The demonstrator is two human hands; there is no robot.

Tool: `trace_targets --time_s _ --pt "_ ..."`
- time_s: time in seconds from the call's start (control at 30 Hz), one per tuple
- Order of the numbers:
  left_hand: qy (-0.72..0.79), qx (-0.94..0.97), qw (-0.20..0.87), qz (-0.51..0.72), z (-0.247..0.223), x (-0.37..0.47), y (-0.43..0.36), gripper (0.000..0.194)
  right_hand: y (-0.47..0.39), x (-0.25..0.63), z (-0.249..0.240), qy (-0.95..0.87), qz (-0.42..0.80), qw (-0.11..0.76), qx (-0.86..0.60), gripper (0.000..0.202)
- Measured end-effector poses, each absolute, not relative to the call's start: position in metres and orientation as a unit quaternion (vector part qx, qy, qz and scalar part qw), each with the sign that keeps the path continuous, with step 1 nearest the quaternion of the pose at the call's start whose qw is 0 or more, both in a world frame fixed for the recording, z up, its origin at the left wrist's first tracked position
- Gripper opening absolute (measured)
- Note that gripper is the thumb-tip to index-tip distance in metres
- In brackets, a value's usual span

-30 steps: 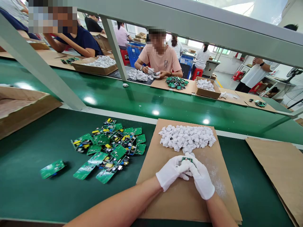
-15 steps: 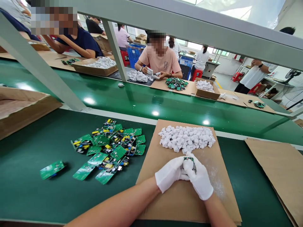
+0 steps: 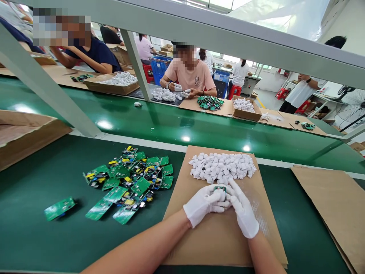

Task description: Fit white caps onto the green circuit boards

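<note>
White gloves cover both hands above a brown cardboard sheet [image 3: 182, 243]. My left hand [image 3: 207, 203] is closed round a small green circuit board [image 3: 220, 188], with its thumb over the front; most of the board is hidden. My right hand [image 3: 242, 205] is beside it, fingers stretched out and reaching toward the white pieces, its fingertips close to the left hand. A pile of small white wrapped pieces [image 3: 222, 166] lies on the upper part of the cardboard. To the left, green circuit boards with yellow and black parts [image 3: 131, 179] are heaped on the dark green table.
One single board [image 3: 59, 208] lies left of the heap. A cardboard box [image 3: 31, 139] stands at far left, flat cardboard [image 3: 330, 209] at right. A metal frame bar [image 3: 182, 34] crosses above. Across the green surface, a person in a pink shirt [image 3: 189, 78] works with gloved fingers.
My right hand has come away from the board and its fingers have straightened. The board stays in my left hand, whose thumb now lies over it. The view has shifted slightly.
</note>
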State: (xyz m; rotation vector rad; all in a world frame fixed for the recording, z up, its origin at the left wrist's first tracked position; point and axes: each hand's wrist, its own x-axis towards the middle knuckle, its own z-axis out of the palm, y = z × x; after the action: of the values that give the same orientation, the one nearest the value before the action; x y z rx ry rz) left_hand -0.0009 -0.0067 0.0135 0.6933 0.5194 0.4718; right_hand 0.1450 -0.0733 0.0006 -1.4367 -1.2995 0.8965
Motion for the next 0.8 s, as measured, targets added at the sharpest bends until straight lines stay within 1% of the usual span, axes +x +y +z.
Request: trace_targets --time_s 0.07,0.1,0.2,0.3,0.33,0.37,0.4,0.43,0.47,0.5,0.6,0.7,0.73,0.8 --pt "0.264 0.315 0.871 0.267 0.018 -0.005 -0.003 0.026 -0.071 0.151 -0.002 -0.500 0.319 0.493 -0.636 0.046" --pt "0.276 0.308 0.862 0.294 0.020 -0.008 -0.001 0.025 -0.069 0.153 -0.004 -0.499 0.269 0.476 -0.672 0.043" --pt "0.299 0.324 0.827 0.348 0.033 -0.017 0.009 0.024 -0.064 0.157 -0.012 -0.578 0.107 0.365 -0.722 0.034" --pt "0.285 0.408 0.794 0.348 0.047 -0.024 0.029 0.024 -0.060 0.154 -0.017 -0.652 0.028 0.274 -0.706 0.033" --pt "0.285 0.443 0.773 0.353 0.050 -0.025 0.039 0.026 -0.060 0.152 -0.017 -0.658 0.015 0.257 -0.708 0.032" --pt "0.296 0.475 0.742 0.368 0.053 -0.026 0.052 0.032 -0.059 0.151 -0.017 -0.660 0.004 0.245 -0.710 0.030" --pt "0.318 0.510 0.701 0.384 0.053 -0.027 0.066 0.044 -0.059 0.150 -0.016 -0.660 -0.005 0.238 -0.712 0.028" --pt "0.342 0.541 0.659 0.395 0.052 -0.026 0.082 0.055 -0.059 0.149 -0.015 -0.661 -0.012 0.234 -0.713 0.026" --pt "0.375 0.573 0.614 0.394 0.050 -0.025 0.098 0.062 -0.060 0.149 -0.014 -0.662 -0.018 0.234 -0.712 0.024" --pt "0.418 0.602 0.559 0.387 0.046 -0.024 0.115 0.063 -0.060 0.149 -0.014 -0.663 -0.024 0.236 -0.711 0.021" --pt "0.463 0.618 0.509 0.381 0.032 -0.017 0.163 0.054 -0.062 0.153 -0.013 -0.644 -0.041 0.267 -0.715 0.015" --pt "0.507 0.630 0.462 0.364 0.017 -0.010 0.198 0.042 -0.062 0.159 -0.015 -0.613 -0.072 0.328 -0.715 0.017" --pt "0.521 0.636 0.447 0.353 0.013 -0.009 0.208 0.037 -0.062 0.160 -0.016 -0.616 -0.073 0.338 -0.708 0.018" --pt "0.549 0.648 0.415 0.326 0.005 -0.010 0.222 0.031 -0.059 0.159 -0.017 -0.645 -0.055 0.331 -0.687 0.019"
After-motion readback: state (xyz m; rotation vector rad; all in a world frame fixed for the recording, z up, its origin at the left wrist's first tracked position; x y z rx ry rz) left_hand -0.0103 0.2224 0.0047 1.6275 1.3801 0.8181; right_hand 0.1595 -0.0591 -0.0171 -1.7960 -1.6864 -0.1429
